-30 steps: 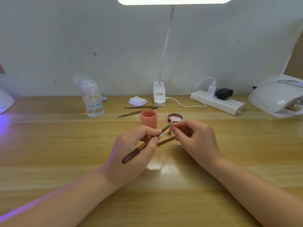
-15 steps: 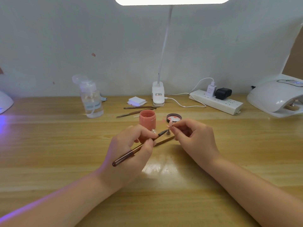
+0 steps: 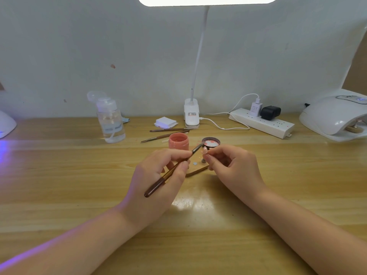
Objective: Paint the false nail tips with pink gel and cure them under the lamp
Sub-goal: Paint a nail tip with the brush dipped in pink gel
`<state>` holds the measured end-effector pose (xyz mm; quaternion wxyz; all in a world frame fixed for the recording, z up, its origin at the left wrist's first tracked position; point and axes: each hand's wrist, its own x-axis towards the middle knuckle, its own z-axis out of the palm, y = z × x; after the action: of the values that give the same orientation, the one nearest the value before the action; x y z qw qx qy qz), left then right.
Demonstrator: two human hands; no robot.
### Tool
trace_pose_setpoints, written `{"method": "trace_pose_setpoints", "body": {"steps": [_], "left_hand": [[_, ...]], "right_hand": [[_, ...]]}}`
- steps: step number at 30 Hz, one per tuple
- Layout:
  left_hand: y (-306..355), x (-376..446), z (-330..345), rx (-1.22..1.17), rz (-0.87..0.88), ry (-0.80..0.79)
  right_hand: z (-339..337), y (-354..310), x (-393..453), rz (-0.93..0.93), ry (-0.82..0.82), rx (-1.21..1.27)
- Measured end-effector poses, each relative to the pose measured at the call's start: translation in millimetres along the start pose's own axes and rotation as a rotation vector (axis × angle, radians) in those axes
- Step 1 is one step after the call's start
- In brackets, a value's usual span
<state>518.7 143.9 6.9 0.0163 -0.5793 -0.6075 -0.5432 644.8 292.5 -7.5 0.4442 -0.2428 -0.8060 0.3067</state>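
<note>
My left hand [image 3: 158, 181] grips a brown gel brush [image 3: 170, 171] like a pen, its bristles pointing up and right toward a small pink false nail tip [image 3: 204, 150]. My right hand [image 3: 232, 167] pinches that tip between thumb and forefinger. Behind the hands stands the open pink gel jar [image 3: 178, 142], and its lid [image 3: 211, 142] lies beside it, pink-smeared inside. A small wooden board [image 3: 196, 169] lies under my fingers. The white curing lamp [image 3: 335, 116] sits at the far right.
A clear pump bottle [image 3: 110, 121] stands at the back left. Two spare brushes [image 3: 164, 133], a white pad stack [image 3: 165, 122], a desk lamp clamp base [image 3: 191, 114] and a power strip [image 3: 262, 123] line the back. Another lamp [image 3: 6, 124] glows purple at the left edge.
My left hand has swung the brush tip up toward the nail tip again after dipping lower. My right hand stays in place, holding the tip.
</note>
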Motion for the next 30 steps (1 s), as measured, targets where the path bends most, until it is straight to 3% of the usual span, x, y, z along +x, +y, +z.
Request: {"method": "trace_pose_setpoints", "body": {"steps": [4, 21, 26, 30], "left_hand": [[-0.5, -1.5, -0.2, -0.013, 0.004, -0.045], [1.2, -1.2, -0.4, -0.131, -0.071, 0.035], [1.8, -2.4, -0.1, -0.131, -0.037, -0.033], [0.0, -1.9, -0.2, -0.203, -0.088, 0.029]], "right_hand": [[-0.4, 0.1, -0.4, 0.003, -0.005, 0.008], [-1.1, -1.2, -0.4, -0.008, -0.019, 0.021], [-0.8, -1.6, -0.4, -0.006, -0.015, 0.02], [-1.2, -1.8, -0.2, 0.008, -0.018, 0.032]]}}
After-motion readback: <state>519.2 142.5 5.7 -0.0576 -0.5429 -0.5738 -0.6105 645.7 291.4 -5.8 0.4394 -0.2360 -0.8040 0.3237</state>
